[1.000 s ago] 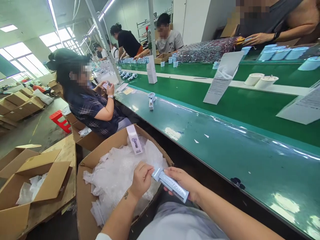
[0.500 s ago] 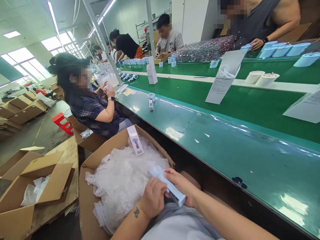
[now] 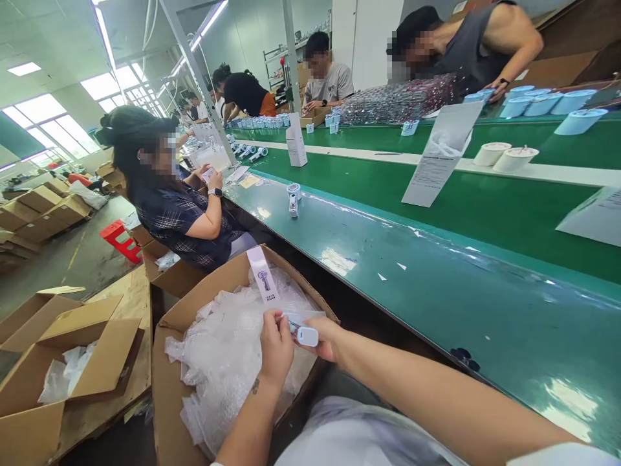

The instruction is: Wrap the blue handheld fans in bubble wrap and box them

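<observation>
My left hand [image 3: 277,340] and my right hand [image 3: 326,338] both close on a light blue handheld fan [image 3: 307,336], its flat handle end facing me. Most of its body is hidden by my fingers, and clear bubble wrap lies against its far part; I cannot tell whether the fan is inside a bag. Under my hands, a large cardboard box [image 3: 167,395] holds a heap of clear bubble bags [image 3: 228,349]. A white printed carton [image 3: 262,275] with a fan picture stands among the bags, just beyond my left hand.
Another fan [image 3: 294,200] stands on the green bench [image 3: 359,239] beside paper scraps. White cartons [image 3: 439,158] and white cups [image 3: 515,158] stand along the belt. A co-worker [image 3: 169,194] sits at the left; others work across the belt. Open boxes [image 3: 72,362] lie at left.
Both my hands have moved up and left with the fan, over the bags. Its handle end has turned toward me. The co-worker at the far right leans lower and further left.
</observation>
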Tool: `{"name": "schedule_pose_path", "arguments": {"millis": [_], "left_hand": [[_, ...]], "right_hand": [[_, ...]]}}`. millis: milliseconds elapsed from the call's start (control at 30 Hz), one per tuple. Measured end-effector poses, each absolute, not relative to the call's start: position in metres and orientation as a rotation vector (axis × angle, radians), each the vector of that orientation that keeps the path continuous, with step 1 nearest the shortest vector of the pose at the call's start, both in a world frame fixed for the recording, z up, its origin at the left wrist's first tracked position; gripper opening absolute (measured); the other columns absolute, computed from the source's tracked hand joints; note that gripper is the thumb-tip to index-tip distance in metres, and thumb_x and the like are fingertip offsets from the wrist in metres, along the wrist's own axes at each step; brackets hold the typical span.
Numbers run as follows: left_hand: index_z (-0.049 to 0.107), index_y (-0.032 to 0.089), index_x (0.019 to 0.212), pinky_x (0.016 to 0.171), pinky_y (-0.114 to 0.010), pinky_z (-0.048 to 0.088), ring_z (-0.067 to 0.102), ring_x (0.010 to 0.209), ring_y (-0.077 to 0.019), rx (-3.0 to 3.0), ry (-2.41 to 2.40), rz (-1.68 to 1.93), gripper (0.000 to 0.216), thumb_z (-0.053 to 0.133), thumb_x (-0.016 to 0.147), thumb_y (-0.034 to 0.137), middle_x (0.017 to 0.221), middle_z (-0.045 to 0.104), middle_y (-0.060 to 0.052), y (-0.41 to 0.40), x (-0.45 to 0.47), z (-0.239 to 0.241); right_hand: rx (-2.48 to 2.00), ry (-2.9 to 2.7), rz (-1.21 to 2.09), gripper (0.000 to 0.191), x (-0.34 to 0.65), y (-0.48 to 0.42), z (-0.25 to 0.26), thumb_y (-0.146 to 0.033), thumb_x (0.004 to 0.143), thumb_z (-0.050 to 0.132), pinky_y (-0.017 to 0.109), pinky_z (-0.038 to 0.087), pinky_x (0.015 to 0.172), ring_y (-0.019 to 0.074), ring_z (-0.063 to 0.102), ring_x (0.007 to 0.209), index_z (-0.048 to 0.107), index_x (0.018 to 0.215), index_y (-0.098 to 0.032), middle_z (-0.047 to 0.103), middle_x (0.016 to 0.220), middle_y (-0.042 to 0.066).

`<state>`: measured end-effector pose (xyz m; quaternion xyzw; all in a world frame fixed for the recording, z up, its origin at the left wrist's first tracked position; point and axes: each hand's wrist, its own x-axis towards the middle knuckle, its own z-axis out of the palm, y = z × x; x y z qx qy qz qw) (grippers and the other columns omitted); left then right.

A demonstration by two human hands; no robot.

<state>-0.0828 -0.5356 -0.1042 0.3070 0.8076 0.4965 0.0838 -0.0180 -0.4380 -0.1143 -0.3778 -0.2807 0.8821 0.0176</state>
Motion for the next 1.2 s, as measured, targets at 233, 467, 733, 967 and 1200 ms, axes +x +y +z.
{"name": "schedule_pose_path", "arguments": {"millis": [233,467,733,967,1200], "left_hand": [[0.051,0.021,0.09,0.066,-0.026,0.044,0.058,0.071,-0.0147,0.601,2.259,1.683,0.021,0.061,0.079,0.036,0.075,0.058,0.001,-0.543,-0.114,-0.112],[0.05,0.021,0.089,0.055,-0.018,0.038,0.05,0.062,-0.0081,0.51,1.887,1.987,0.034,0.073,0.071,0.039,0.072,0.053,0.005,-0.534,-0.136,-0.066],[0.05,0.021,0.086,0.047,-0.019,0.038,0.046,0.049,-0.0068,0.61,1.493,1.763,0.04,0.075,0.069,0.047,0.064,0.05,0.005,-0.495,-0.154,-0.057],[0.043,0.019,0.117,0.094,-0.047,0.043,0.046,0.126,-0.0349,0.233,2.567,1.424,0.064,0.079,0.065,0.03,0.13,0.049,-0.019,-0.401,-0.258,-0.107],[0.026,0.017,0.134,0.101,-0.065,0.029,0.038,0.132,-0.0468,0.025,2.686,1.329,0.094,0.081,0.058,0.019,0.139,0.037,-0.032,-0.369,-0.254,-0.155]], "right_hand": [[-1.165,-1.659,2.356,0.014,-0.02,-0.415,-0.087,-0.01,0.08,0.06,0.019,0.042,0.043,0.0069,0.04,0.042,0.055,0.071,-0.018,0.045,0.05,-0.006],[-0.492,-2.063,2.169,0.013,0.0,-0.382,-0.05,-0.025,0.076,0.071,0.035,0.037,0.104,0.0206,0.05,0.117,0.06,0.079,-0.018,0.056,0.119,0.006],[-0.108,-2.232,1.722,0.046,-0.008,-0.395,-0.087,-0.023,0.077,0.068,0.037,0.043,0.095,0.0254,0.058,0.107,0.056,0.121,-0.019,0.062,0.117,0.011],[-0.565,-1.965,1.751,0.028,0.003,-0.386,-0.086,-0.042,0.089,0.053,0.029,0.049,0.065,0.017,0.056,0.072,0.058,0.105,-0.02,0.06,0.084,0.002],[-0.857,-1.706,1.878,0.041,0.034,-0.372,-0.064,-0.06,0.089,0.047,0.023,0.044,0.043,0.0103,0.047,0.046,0.055,0.096,-0.02,0.048,0.063,-0.005]]}}
